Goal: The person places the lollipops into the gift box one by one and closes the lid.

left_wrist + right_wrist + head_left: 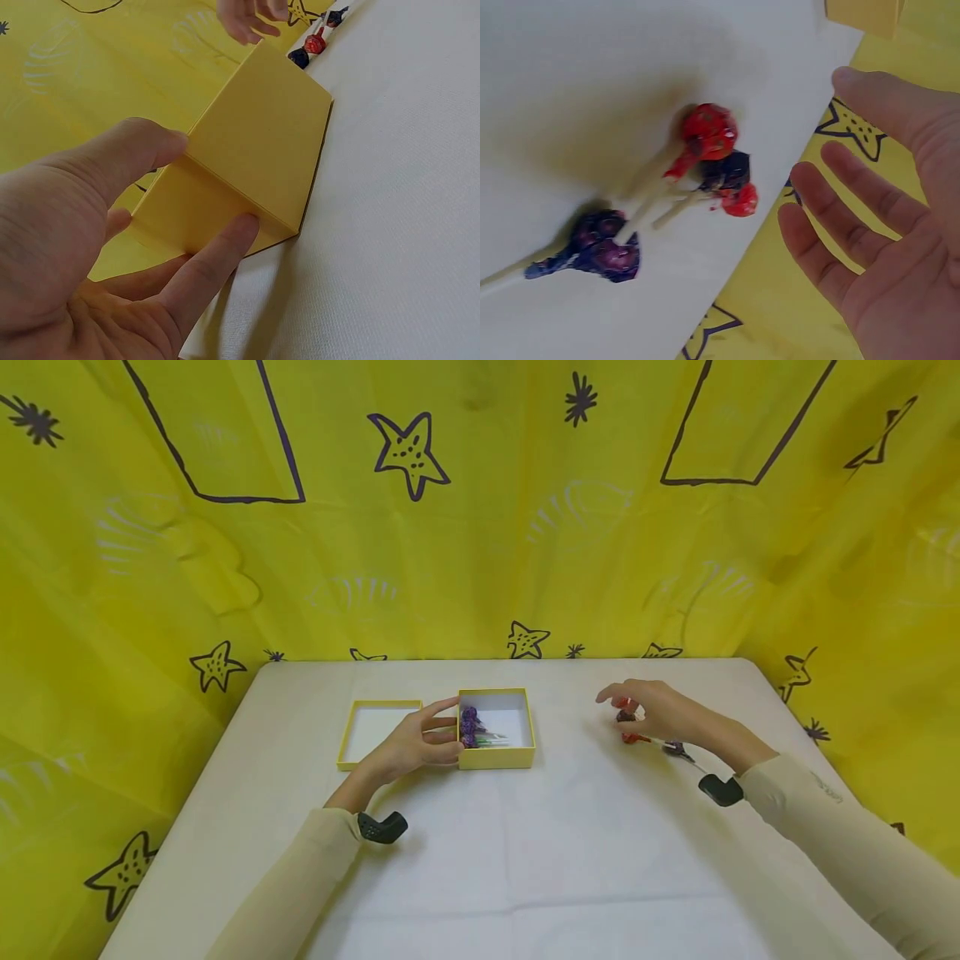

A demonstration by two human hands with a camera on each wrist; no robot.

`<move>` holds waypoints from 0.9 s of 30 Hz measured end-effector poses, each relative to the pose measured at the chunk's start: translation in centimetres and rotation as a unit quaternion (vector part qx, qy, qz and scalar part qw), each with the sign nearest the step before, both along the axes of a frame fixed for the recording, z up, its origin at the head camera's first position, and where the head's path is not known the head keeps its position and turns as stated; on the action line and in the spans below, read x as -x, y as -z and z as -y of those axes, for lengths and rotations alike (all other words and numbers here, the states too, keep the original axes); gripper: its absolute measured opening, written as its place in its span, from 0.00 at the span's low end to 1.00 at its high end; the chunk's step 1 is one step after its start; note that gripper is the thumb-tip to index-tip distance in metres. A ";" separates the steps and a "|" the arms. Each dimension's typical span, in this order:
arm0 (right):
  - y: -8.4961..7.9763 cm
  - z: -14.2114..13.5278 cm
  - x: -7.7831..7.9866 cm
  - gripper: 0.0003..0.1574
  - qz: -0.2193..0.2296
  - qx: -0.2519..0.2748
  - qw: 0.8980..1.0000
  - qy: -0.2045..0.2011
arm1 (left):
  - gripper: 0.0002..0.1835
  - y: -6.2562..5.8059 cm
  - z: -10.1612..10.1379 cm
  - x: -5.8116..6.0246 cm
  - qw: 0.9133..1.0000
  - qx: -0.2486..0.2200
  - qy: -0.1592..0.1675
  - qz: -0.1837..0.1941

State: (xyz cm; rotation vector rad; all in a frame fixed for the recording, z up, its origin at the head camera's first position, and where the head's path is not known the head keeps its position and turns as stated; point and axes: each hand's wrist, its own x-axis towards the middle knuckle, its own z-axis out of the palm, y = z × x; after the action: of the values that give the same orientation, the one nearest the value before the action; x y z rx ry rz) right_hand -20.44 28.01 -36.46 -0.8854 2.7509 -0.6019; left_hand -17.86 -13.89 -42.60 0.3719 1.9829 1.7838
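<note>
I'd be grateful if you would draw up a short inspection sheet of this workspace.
Surface: white table with faint creases.
Job's things: open yellow box holding purple-wrapped lollipops; shallow yellow-rimmed lid to its left; loose lollipops, red and dark-wrapped, lying to its right.
Clutter: nothing seen.
Left hand: touching the box's left side.
Right hand: near the loose lollipops, holding nothing.
Cables: nothing seen.
Surroundings: yellow curtain printed with starfish.

Yellow cloth hanging (480,560), printed with dark-outlined starfish (410,452) and paler striped motifs (367,592), enclosing the far side and flanks of one white-covered table (592,843), far corners rounded.
</note>
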 end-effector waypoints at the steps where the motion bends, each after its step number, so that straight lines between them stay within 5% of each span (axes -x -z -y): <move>1: 0.2 -0.2 -0.1 0.30 0.005 -0.005 1.000 0.001 | 0.47 0.0 0.0 0.0 1.000 0.002 -0.001 0.000; 12: 1.8 -2.1 0.0 0.23 0.018 -0.042 0.999 -0.004 | 0.46 -0.2 0.0 -0.1 1.000 0.009 0.004 -0.013; 27: 3.7 -2.5 -0.1 0.18 -0.021 -0.050 0.999 -0.004 | 0.46 0.0 0.0 -0.1 1.000 0.002 0.006 -0.009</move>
State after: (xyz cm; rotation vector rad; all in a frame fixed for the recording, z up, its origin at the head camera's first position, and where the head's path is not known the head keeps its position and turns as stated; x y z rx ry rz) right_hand -20.29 30.51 -40.11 -0.8964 2.7863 -0.4452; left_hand -17.80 -13.92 -42.56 0.3980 1.9918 1.7752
